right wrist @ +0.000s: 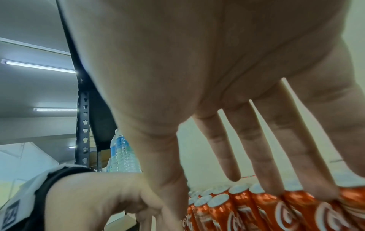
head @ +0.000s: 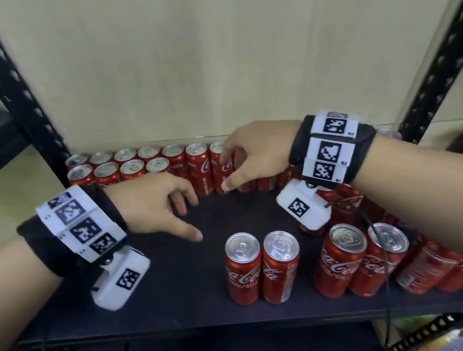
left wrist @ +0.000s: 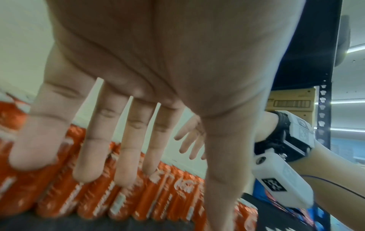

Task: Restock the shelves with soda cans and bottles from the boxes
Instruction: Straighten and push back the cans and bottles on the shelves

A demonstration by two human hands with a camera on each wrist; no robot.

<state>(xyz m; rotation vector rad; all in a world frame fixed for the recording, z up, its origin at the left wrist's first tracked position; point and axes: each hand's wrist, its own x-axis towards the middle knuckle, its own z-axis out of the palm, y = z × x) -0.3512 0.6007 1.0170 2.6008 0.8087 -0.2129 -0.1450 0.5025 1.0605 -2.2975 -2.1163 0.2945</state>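
Observation:
Red soda cans (head: 135, 166) stand in two rows along the back of a dark shelf (head: 181, 294). My right hand (head: 226, 170) reaches into the back row; its index fingertip and thumb tip touch one upright can (head: 220, 176). The right wrist view shows its fingers (right wrist: 262, 148) straight and spread, tips on the can tops (right wrist: 292, 195). My left hand (head: 190, 222) hovers over the bare shelf beside the left cans and holds nothing. Its fingers (left wrist: 126, 156) hang straight in front of the can row (left wrist: 177, 187).
Two cans (head: 261, 267) stand alone at the front middle, two more (head: 362, 259) to their right, with others (head: 430, 267) crowded at the right edge. Black perforated uprights (head: 6, 87) (head: 444, 59) frame the bay. Beyond the frame stand a water bottle (right wrist: 122, 153) and a cardboard box (left wrist: 292, 101).

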